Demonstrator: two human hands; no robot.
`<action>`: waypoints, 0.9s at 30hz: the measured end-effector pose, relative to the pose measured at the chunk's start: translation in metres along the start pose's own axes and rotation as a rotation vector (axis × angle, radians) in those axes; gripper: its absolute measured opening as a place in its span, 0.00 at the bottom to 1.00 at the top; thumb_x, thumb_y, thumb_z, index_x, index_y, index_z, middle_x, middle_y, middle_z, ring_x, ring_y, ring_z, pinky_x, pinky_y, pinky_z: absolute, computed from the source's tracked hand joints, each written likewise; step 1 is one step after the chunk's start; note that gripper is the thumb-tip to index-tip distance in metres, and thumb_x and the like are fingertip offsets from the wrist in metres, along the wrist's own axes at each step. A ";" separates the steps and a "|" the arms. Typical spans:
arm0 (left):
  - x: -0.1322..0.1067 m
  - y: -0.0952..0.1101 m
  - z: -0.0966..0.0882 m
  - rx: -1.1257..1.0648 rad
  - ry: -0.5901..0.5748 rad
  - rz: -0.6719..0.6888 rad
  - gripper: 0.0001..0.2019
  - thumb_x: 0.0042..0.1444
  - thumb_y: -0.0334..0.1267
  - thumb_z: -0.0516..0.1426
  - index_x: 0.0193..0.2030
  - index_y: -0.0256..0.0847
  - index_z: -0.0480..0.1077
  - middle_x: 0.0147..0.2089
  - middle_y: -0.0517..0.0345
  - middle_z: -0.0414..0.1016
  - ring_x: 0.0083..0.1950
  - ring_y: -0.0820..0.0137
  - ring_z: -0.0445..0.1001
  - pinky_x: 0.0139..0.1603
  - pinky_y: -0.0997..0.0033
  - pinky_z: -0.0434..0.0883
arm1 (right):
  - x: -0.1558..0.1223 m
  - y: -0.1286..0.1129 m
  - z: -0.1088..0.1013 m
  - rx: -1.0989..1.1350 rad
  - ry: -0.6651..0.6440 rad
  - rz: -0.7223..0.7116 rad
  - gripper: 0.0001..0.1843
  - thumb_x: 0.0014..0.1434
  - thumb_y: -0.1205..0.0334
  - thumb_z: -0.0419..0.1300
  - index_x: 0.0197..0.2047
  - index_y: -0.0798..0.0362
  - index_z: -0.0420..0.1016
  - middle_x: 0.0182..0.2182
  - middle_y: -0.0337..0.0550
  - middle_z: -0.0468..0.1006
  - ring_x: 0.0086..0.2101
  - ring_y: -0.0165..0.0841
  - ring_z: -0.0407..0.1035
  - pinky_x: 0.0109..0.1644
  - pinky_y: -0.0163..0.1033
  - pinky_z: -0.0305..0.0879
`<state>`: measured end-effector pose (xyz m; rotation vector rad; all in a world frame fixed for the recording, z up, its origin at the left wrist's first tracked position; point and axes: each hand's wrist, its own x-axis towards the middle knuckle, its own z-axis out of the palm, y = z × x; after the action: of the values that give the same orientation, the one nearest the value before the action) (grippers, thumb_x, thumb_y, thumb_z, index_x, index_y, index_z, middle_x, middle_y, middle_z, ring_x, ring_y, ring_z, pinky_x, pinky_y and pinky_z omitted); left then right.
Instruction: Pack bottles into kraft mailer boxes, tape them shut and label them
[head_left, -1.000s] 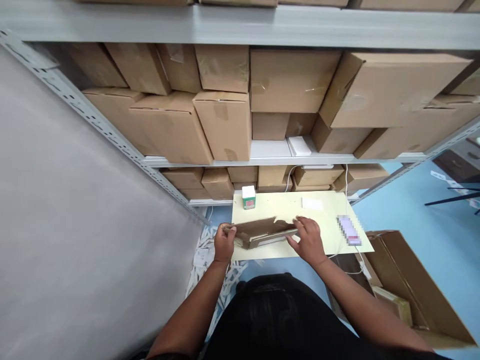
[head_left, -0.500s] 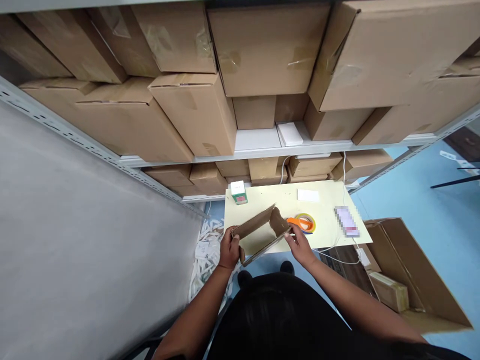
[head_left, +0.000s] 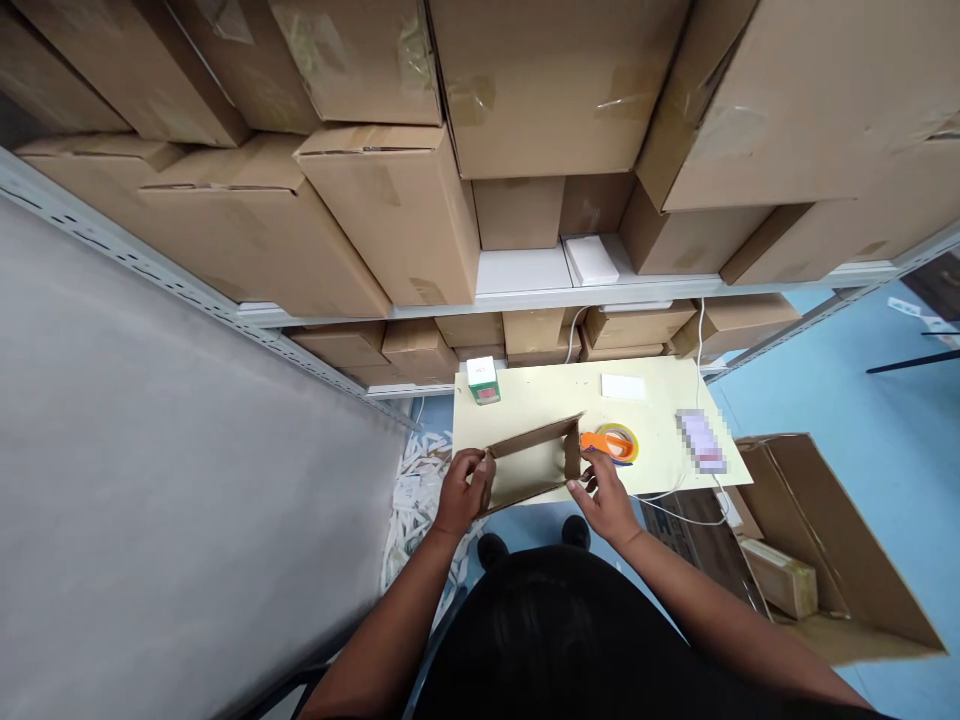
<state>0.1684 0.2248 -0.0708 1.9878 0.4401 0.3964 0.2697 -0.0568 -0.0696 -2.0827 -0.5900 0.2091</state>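
Between my hands is a small brown cardboard box (head_left: 572,454), with the pale table top visible straight through its open middle. Its walls form a long rectangle. My left hand (head_left: 461,492) is closed around the left end, thumb on the near side. At the right end, my right hand (head_left: 604,500) grips the near corner between thumb and curled fingers. Just beyond that hand lie an orange tape dispenser (head_left: 598,441) and a yellow-edged tape roll (head_left: 628,436). A small green and white box (head_left: 482,381) stands at the table's far left.
The pale yellow table (head_left: 667,385) also carries a white card (head_left: 622,387) and a blurred-out phone (head_left: 702,441) with a cable. Shelves (head_left: 525,272) ahead are stacked with cartons (head_left: 390,210). A large open carton (head_left: 847,540) stands at right; white scraps (head_left: 417,500) cover the floor at left.
The cardboard box has been squared up and levelled; its right end flap now stands straighter. My right hand has shifted slightly to the right and down, with its fingers more curled.
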 end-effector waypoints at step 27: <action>0.052 -0.020 0.013 0.307 0.080 0.091 0.11 0.69 0.43 0.52 0.46 0.42 0.72 0.45 0.50 0.77 0.50 0.59 0.75 0.55 0.56 0.72 | 0.026 0.004 -0.017 -0.224 -0.233 -0.407 0.05 0.67 0.57 0.63 0.41 0.48 0.77 0.53 0.48 0.83 0.64 0.48 0.67 0.66 0.61 0.65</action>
<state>0.2174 0.2479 -0.0898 2.3022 0.4850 0.4899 0.2997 -0.0588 -0.0613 -2.1107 -1.2097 0.1556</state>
